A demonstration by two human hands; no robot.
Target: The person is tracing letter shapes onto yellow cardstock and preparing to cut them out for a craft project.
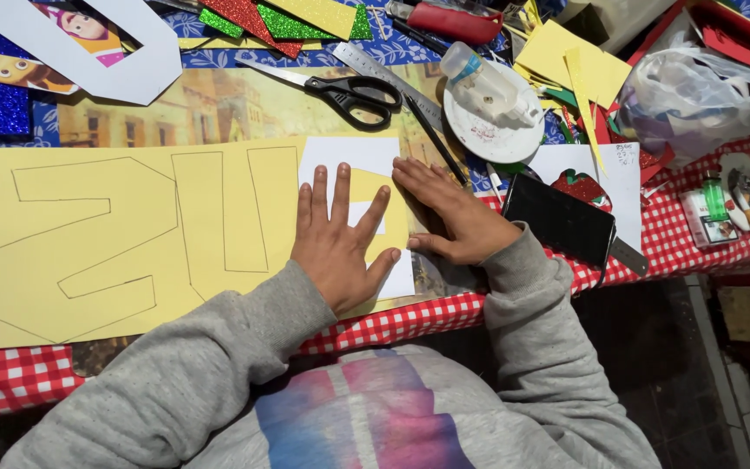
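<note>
The yellow sheet (132, 243) serves as the landmark: a large, matte, rectangular piece of foam or card lying flat on the red-and-white checked tablecloth (10, 378), with blocky letter outlines drawn on it in thin dark line. Its near edge runs close to the table's front edge, leaving only a narrow strip of checked cloth free in front of it. At the right end of the yellow sheet a white paper template (366, 161) lies on top, its edges overlapping the sheet's right margin. The left hand (340, 243) rests flat on this template, fingers spread wide, palm down, holding nothing. The right hand (449, 213) lies just beside it to the right, fingers extended and close together, fingertips pressing the template's right edge. Both sleeves are grey knit fabric. Behind the yellow sheet, black-handled scissors (349, 91) lie open-side left, with a metal ruler (388, 82) touching them and a dark pencil (436, 139) slanting toward the right hand. Further right of the sheet, a round white lid (492, 130) carries a translucent glue bottle (488, 82) lying on its side. A black phone (562, 221) lies face up just right of the right hand. Glitter scraps (288, 17) in red and green crowd the far edge, so open room there is minimal.
</note>
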